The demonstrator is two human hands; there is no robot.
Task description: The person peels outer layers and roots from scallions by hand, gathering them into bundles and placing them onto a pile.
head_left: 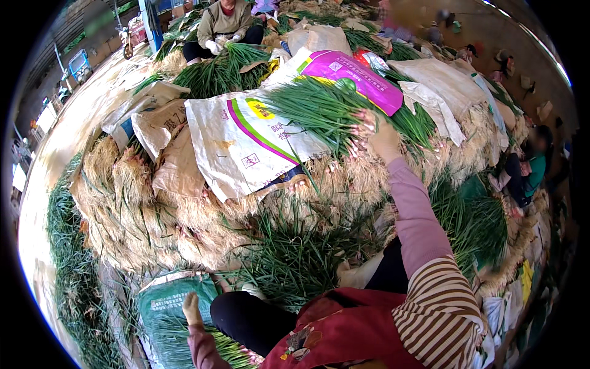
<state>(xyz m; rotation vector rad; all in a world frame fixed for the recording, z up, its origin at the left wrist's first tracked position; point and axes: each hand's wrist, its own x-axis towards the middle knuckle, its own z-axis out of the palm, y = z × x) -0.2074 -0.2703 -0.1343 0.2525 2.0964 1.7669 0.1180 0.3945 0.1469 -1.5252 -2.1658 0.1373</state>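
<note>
My right hand (385, 140), in a pale glove, reaches out over the heap. It is closed on the pinkish-white bulb ends of a bunch of green onions (316, 114), whose leaves fan to the left across white and purple sacks. My left hand (192, 307), also gloved, is low at the left, above a green sack (175, 295) beside my knee. Its fingers are too small and blurred to tell apart. More green onions (228, 349) lie by my left forearm, bulb ends toward my lap.
A large heap of green onions with straw-coloured roots (184, 227) stands in front of me, partly covered by a white sack (246, 138) and a purple sack (359, 77). Loose leaves (295, 252) lie before my legs. Another person (224, 31) sits across the heap; others are at right.
</note>
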